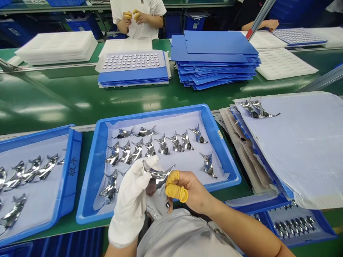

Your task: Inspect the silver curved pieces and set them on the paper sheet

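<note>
My left hand, in a white glove, pinches one end of a shiny curved chrome piece. My right hand, bare with yellow finger cots on thumb and forefinger, grips the other end of the same piece. Both hands hover over the near edge of the middle blue tray, which is lined with white foam and holds several more chrome pieces standing in rows.
A second blue tray with chrome pieces lies at left. A stack of foam and blue sheets at right carries a few chrome pieces. Beyond the green conveyor are blue sheet stacks and a person's hands.
</note>
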`<state>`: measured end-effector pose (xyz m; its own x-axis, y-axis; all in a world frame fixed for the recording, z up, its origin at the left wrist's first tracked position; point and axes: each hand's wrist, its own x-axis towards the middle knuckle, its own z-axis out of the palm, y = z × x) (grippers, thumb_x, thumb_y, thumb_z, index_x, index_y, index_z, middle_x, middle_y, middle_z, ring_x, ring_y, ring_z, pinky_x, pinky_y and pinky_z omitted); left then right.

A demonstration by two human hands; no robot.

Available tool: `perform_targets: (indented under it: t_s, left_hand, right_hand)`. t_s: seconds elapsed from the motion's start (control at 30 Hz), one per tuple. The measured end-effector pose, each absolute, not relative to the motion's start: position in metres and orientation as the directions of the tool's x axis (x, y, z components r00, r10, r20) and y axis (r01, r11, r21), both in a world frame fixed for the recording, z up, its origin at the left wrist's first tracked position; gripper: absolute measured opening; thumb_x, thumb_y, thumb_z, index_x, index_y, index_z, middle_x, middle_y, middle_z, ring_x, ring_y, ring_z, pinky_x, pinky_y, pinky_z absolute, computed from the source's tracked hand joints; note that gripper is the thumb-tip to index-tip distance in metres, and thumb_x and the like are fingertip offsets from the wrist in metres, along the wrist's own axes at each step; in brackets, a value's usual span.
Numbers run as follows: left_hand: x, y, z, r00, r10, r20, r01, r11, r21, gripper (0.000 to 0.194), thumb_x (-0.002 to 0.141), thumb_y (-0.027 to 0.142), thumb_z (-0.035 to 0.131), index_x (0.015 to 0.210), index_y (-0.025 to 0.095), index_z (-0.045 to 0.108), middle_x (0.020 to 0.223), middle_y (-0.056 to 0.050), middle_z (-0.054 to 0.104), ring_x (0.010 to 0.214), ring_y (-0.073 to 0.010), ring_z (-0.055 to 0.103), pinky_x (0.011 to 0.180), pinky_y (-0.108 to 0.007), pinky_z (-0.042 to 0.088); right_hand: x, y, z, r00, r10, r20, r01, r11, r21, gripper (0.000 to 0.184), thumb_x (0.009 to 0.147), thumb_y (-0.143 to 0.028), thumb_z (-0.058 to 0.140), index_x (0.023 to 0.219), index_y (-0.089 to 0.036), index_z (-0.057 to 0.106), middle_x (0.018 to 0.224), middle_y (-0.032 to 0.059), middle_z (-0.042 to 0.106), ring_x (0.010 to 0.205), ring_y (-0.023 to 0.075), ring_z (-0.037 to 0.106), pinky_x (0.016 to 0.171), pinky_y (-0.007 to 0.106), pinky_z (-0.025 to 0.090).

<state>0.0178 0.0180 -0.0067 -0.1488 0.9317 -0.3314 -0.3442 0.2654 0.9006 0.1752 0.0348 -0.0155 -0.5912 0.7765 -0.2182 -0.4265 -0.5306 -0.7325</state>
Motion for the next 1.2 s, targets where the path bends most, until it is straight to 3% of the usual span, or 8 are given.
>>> perform_targets:
  t_s: [0.17,0.3,0.5,0.6,0.8,0.93,1.03,1.2]
  left_hand:
    - [0.015,0.015,0.004,-0.146,0.973,-0.179,-0.293,0.131,0.947,0.025,0.077,0.029,0.077,0.102,0.027,0.073,0.102,-0.001,0.071,0.101,-0.0223,0.064,0.091,-0.030,0.051]
    - [0.013,0.011,0.003,-0.156,0.973,-0.170,-0.244,0.129,0.961,0.026,0.079,0.027,0.075,0.104,0.030,0.072,0.108,-0.001,0.071,0.109,-0.0231,0.061,0.099,-0.032,0.047]
    - [0.010,0.015,0.001,-0.111,0.966,-0.235,-0.311,0.191,0.931,0.026,0.081,0.028,0.072,0.107,0.026,0.075,0.096,-0.003,0.072,0.092,-0.0199,0.065,0.080,-0.024,0.054]
    - [0.009,0.018,-0.002,-0.093,0.968,-0.235,-0.348,0.190,0.918,0.029,0.080,0.029,0.073,0.109,0.024,0.076,0.082,-0.002,0.070,0.081,-0.0168,0.064,0.073,-0.022,0.054]
    - [0.011,0.016,-0.006,-0.106,0.963,-0.249,-0.315,0.205,0.927,0.030,0.084,0.029,0.070,0.113,0.026,0.073,0.100,-0.004,0.073,0.092,-0.0190,0.067,0.081,-0.025,0.055]
    - [0.012,0.013,-0.006,-0.152,0.986,-0.063,-0.091,0.049,0.995,0.030,0.082,0.023,0.074,0.111,0.031,0.072,0.112,0.001,0.072,0.109,-0.0175,0.063,0.093,-0.021,0.051]
    - [0.012,0.012,-0.004,-0.128,0.990,0.052,0.016,-0.051,0.999,0.033,0.082,0.020,0.074,0.110,0.036,0.072,0.110,0.005,0.071,0.107,-0.0126,0.063,0.089,-0.015,0.051]
    - [0.012,0.013,-0.003,-0.104,0.992,0.069,0.026,-0.067,0.997,0.032,0.083,0.019,0.073,0.109,0.037,0.071,0.108,0.006,0.070,0.101,-0.0109,0.064,0.080,-0.012,0.053]
  right_hand:
    - [0.177,0.040,-0.029,-0.569,0.810,-0.143,-0.446,-0.450,-0.774,0.036,0.078,-0.048,0.076,0.075,-0.016,0.060,0.067,-0.0026,0.056,0.058,0.0084,0.056,0.059,0.023,0.051]
    - [0.180,0.041,-0.031,-0.550,0.830,-0.096,-0.441,-0.386,-0.810,0.033,0.080,-0.046,0.074,0.075,-0.017,0.061,0.068,-0.0026,0.055,0.058,0.0092,0.054,0.059,0.024,0.048]
    - [0.193,0.039,-0.010,-0.486,0.851,0.199,-0.126,0.157,-0.980,0.015,0.094,-0.027,0.060,0.087,-0.019,0.070,0.075,0.0019,0.063,0.067,0.0117,0.050,0.065,0.025,0.042]
    - [0.195,0.037,-0.002,-0.476,0.841,0.259,-0.095,0.243,-0.965,0.015,0.096,-0.025,0.057,0.091,-0.018,0.070,0.076,0.0024,0.064,0.065,0.0115,0.049,0.062,0.023,0.041]
    - [0.188,0.040,-0.016,-0.471,0.863,0.182,-0.210,0.090,-0.974,0.026,0.096,-0.036,0.056,0.080,-0.017,0.064,0.070,0.0000,0.056,0.064,0.0104,0.049,0.065,0.022,0.044]
    - [0.181,0.045,-0.041,-0.489,0.872,-0.014,-0.315,-0.192,-0.930,0.039,0.087,-0.053,0.064,0.073,-0.017,0.057,0.072,-0.0004,0.053,0.065,0.0112,0.051,0.064,0.024,0.046]
    - [0.178,0.046,-0.052,-0.493,0.867,-0.067,-0.368,-0.278,-0.888,0.042,0.082,-0.057,0.068,0.074,-0.017,0.058,0.075,0.0001,0.054,0.067,0.0115,0.052,0.066,0.026,0.046]
    - [0.176,0.046,-0.054,-0.496,0.865,-0.079,-0.385,-0.301,-0.873,0.044,0.081,-0.059,0.068,0.073,-0.017,0.059,0.074,-0.0001,0.055,0.067,0.0114,0.052,0.067,0.027,0.046]
